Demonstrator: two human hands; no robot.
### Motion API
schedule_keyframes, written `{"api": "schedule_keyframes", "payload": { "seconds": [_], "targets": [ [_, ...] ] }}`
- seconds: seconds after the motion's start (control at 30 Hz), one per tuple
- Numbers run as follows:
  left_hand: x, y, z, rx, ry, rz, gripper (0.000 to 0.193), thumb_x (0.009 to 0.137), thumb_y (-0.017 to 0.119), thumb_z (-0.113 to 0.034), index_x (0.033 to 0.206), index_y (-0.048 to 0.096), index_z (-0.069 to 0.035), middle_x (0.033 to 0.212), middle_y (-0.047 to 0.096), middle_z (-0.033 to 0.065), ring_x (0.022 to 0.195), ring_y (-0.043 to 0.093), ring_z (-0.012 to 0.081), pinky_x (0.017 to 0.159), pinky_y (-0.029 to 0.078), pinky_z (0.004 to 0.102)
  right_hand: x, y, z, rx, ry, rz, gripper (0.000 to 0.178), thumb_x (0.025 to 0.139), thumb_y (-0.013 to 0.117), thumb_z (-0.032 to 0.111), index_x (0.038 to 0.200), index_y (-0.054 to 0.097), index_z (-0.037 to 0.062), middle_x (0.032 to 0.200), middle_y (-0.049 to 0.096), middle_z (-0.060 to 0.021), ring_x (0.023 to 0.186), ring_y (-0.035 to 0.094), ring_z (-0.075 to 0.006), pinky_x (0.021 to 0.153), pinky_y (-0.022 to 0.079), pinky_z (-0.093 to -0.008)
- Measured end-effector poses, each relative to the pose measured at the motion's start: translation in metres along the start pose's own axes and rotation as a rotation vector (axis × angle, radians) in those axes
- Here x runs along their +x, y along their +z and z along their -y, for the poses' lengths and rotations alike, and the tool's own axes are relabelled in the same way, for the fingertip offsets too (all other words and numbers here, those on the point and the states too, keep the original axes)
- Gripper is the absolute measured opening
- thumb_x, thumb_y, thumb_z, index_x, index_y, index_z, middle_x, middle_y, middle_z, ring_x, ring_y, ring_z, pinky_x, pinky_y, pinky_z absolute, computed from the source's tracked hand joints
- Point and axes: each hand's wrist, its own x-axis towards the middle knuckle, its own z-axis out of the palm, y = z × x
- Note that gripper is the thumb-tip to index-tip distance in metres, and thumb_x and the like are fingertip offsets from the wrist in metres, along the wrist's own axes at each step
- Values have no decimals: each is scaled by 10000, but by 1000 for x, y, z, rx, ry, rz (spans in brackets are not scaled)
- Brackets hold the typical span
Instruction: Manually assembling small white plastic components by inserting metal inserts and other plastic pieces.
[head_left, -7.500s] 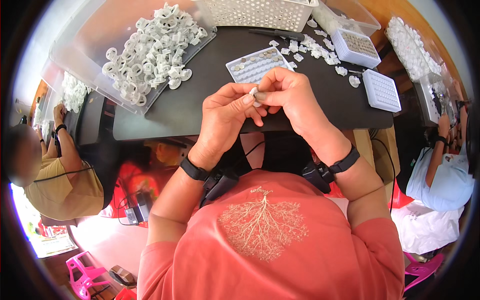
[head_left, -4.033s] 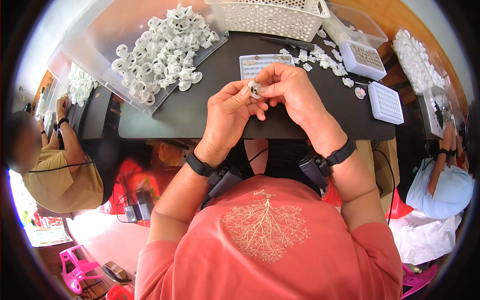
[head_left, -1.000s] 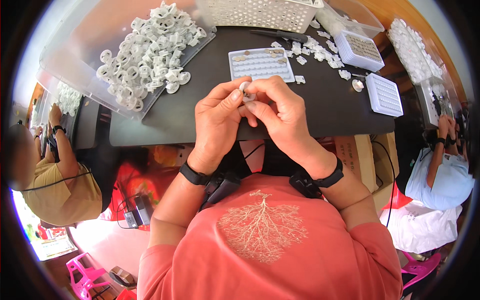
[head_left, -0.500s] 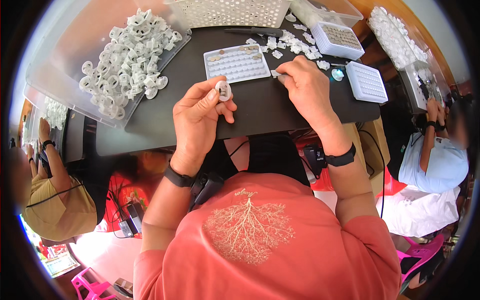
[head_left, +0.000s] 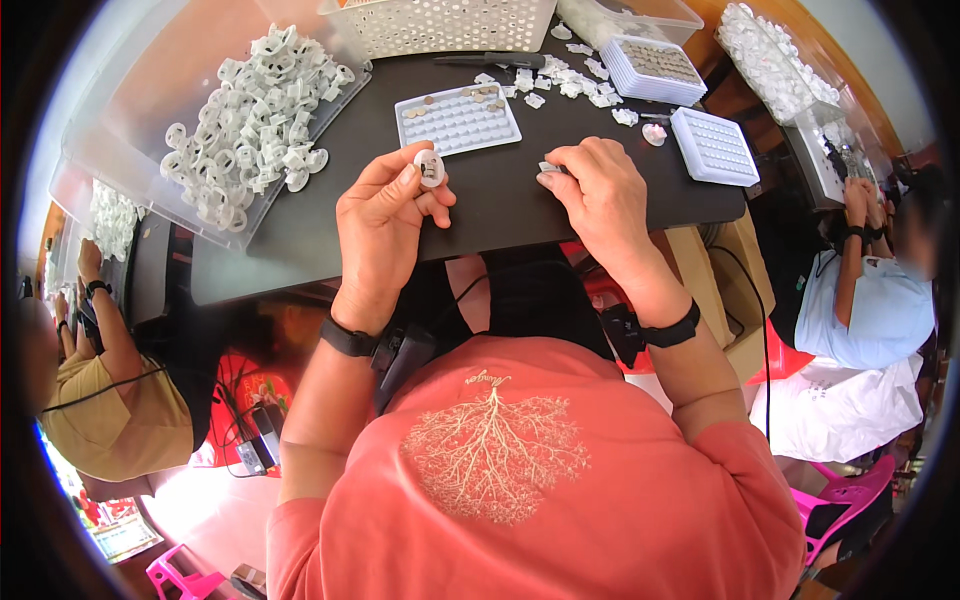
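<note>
My left hand (head_left: 380,225) pinches a round white plastic part (head_left: 431,168) between thumb and fingers, its face with small dark and metallic details turned up. To the right, my right hand (head_left: 605,205) is closed on a small white plastic piece (head_left: 547,167) held at the fingertips, above the dark table's near side. The hands are apart, and the two parts do not touch. Just beyond them lies a pale tray (head_left: 470,130) of small hollows, several holding round metallic discs (head_left: 480,92).
A clear bin (head_left: 110,165) heaped with white plastic parts (head_left: 250,125) stands left. Loose white pieces (head_left: 570,82), stacked trays (head_left: 655,75), another tray (head_left: 715,148) and a pinkish-lit part (head_left: 654,134) lie right. A perforated basket (head_left: 450,28) stands behind. People work on both sides.
My right hand has drawn back toward me with the small piece. My left hand keeps its hold on the round part. The lit part's glow went from blue-green to pinkish; the view shifted slightly.
</note>
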Motion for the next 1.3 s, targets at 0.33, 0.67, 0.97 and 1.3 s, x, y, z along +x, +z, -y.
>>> {"api": "schedule_keyframes", "payload": {
  "seconds": [0.33,0.67,0.97,1.3],
  "targets": [
    [1,-1,-1,-9,-41,28,380,991,601,-153,1262,566,111,982,663,193,820,663,256,637,515,324,5,-3,-2,86,-6,60,129,742,742,52,826,658,101,823,572,-33,852,583,-261,720,458,-383],
    [2,-2,-4,50,-129,100,313,984,599,-121,1230,602,72,1009,667,173,821,660,242,646,524,319,7,3,2,-7,82,70,126,778,755,166,832,674,85,821,579,-30,851,578,-252,734,424,-387],
    [1,-1,3,6,-14,51,359,999,565,-123,1271,552,112,1012,656,180,842,655,255,663,502,316,6,19,15,-157,-35,31,149,732,771,187,817,681,104,889,584,-47,909,558,-274,764,417,-419],
    [-3,4,-1,206,43,-10,411,1017,559,-166,1300,520,129,1003,650,153,810,624,200,675,485,277,4,29,24,-69,-140,-15,15,782,689,139,782,685,125,873,596,-38,907,576,-255,769,414,-408]
  ]
}}
